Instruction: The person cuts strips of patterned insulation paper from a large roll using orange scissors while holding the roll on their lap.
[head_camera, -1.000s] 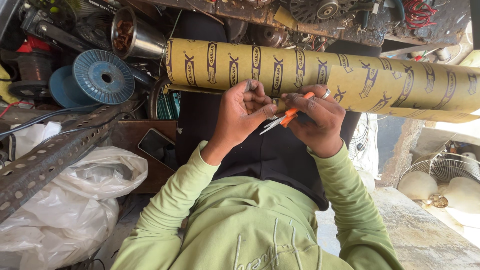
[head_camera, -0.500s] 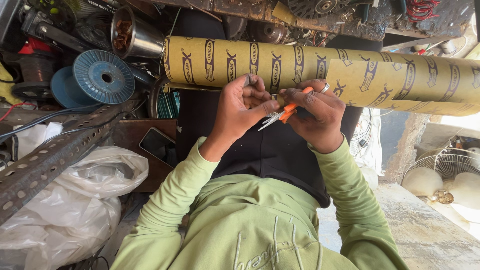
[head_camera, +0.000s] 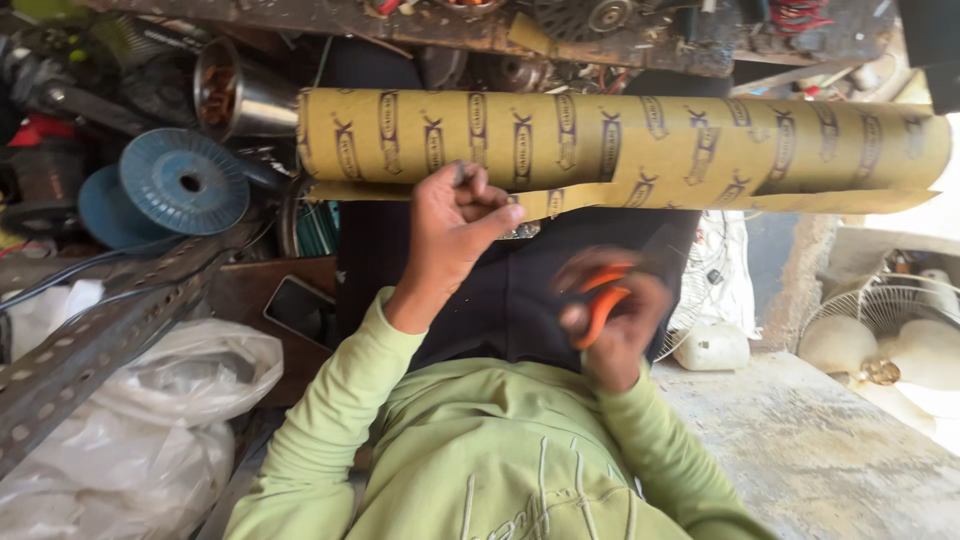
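Observation:
A long roll of yellow patterned paper (head_camera: 620, 150) lies across my lap. My left hand (head_camera: 455, 225) is closed, its fingers pinching the loose edge of the paper just under the roll. My right hand (head_camera: 612, 322) sits lower and to the right, away from the roll and blurred by motion. It grips a pair of orange-handled scissors (head_camera: 600, 300). I wear a light green long-sleeved top (head_camera: 480, 450) over dark trousers.
A blue spool (head_camera: 185, 182) and a metal can (head_camera: 235, 95) sit among clutter at the upper left. A perforated metal angle bar (head_camera: 90, 345) and a white plastic bag (head_camera: 150, 420) lie left. A fan grille (head_camera: 880, 310) and concrete slab (head_camera: 800, 440) are right.
My right hand has pulled the scissors down and away from the paper's edge toward my body. My left hand stays at the roll, still pinching the paper.

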